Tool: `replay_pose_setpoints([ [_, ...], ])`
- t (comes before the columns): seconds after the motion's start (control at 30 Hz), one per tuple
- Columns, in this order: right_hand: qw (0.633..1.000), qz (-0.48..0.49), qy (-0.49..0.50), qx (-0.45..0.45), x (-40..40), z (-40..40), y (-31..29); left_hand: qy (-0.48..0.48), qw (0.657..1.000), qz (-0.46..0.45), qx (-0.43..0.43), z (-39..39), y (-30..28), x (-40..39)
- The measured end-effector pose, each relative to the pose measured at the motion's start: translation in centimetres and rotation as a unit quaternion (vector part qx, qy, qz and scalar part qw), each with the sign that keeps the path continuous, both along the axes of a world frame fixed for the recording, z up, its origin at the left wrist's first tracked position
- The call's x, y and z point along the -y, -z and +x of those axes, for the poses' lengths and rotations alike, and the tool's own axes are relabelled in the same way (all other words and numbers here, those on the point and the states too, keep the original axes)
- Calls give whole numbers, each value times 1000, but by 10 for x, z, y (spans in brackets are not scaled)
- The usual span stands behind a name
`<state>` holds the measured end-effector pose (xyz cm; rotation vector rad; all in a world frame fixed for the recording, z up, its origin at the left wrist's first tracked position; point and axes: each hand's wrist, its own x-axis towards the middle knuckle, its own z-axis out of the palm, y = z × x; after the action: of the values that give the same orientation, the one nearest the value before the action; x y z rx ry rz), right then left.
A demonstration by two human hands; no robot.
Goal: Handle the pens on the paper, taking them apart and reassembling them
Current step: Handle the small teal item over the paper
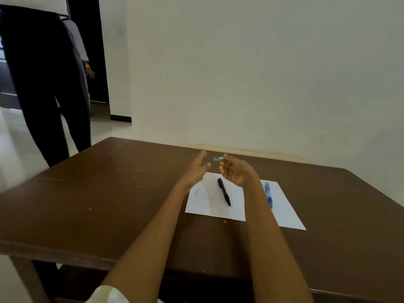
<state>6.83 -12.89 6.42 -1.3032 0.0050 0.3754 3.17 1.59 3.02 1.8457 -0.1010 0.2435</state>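
Brown wooden table (109,193) w/ pale specks on its top, pushed up against a plain off-white wall (262,73). Glossy light floor on the left, dark doorway behind, and a second person (50,84) in dark trousers standing just off the table's far-left corner. No containers in sight.

White paper sheet (209,206) lies mid-table, a second sheet (286,211) right beside it, edges overlapping under the forearm. Black pen (224,192) rests on the first sheet, slanted, tip toward the near edge. Blue pen (268,194) rests on the second sheet, roughly parallel to it, well apart. A thin short dark sliver (196,191) sits near the first sheet's left edge, too small to tell what it is.

Both arms up over the far edge of the paper. Right hand (237,171) palm-up, fingers curled, pinching a small teal pen part (219,159) at the fingertips, the piece poking out to the left, raised above the table. Left hand (197,168) fingers spread loose, grasping nothing, just beside the teal piece but not touching it. Something small and dark shows under its wrist, blurred, can't tell.
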Motion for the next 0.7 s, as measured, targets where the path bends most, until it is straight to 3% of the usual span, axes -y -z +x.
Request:
replay_pose_setpoints([
  [0.13, 998, -3, -55, -36, -16, -2, 0, 13, 996, -57, 74, -1, -6, -7],
  [0.27, 996, -8, -88, -25, -36, -5, -2, -86, 981, -112, 132, -2, -5, -16],
  [0.53, 995, -52, -88, -10, -53, -1, 9, -140, 972, -137, 129, 6, 7, -27],
  [0.63, 981, -185, -36, 53, -60, 3, 12, -214, 959, -138, 124, 11, 10, -27],
  [0.7, 924, -355, 31, 138, -61, 11, 20, -255, 953, -113, 121, 14, 11, -28],
])
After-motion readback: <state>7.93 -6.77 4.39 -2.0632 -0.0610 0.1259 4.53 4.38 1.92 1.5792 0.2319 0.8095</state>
